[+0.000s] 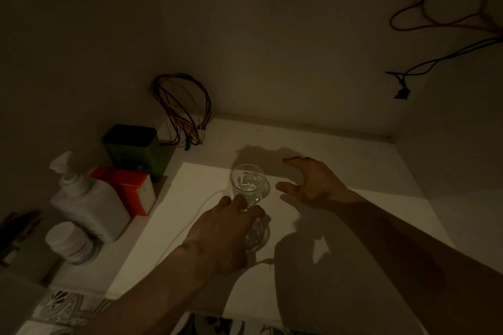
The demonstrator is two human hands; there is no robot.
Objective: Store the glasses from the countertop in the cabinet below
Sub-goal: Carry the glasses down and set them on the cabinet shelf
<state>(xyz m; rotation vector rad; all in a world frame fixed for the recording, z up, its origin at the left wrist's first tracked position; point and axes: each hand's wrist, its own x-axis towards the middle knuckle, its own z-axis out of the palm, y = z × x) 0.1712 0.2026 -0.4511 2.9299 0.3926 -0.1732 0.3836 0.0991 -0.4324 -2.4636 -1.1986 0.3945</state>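
I am looking into a dim white cabinet (353, 166). A clear stemmed glass (249, 185) stands upright near the middle of its floor. My left hand (220, 236) is wrapped around the lower part and foot of the glass, which it partly hides. My right hand (313, 182) hovers just to the right of the glass bowl with its fingers spread, holding nothing and not touching the glass.
Along the left wall stand a green box (133, 152), a red-and-white carton (128, 187), a white pump bottle (84, 198) and a white pill jar (68, 242). A bundle of coloured wires (185, 109) hangs in the back left corner. More cables (435, 60) hang at upper right.
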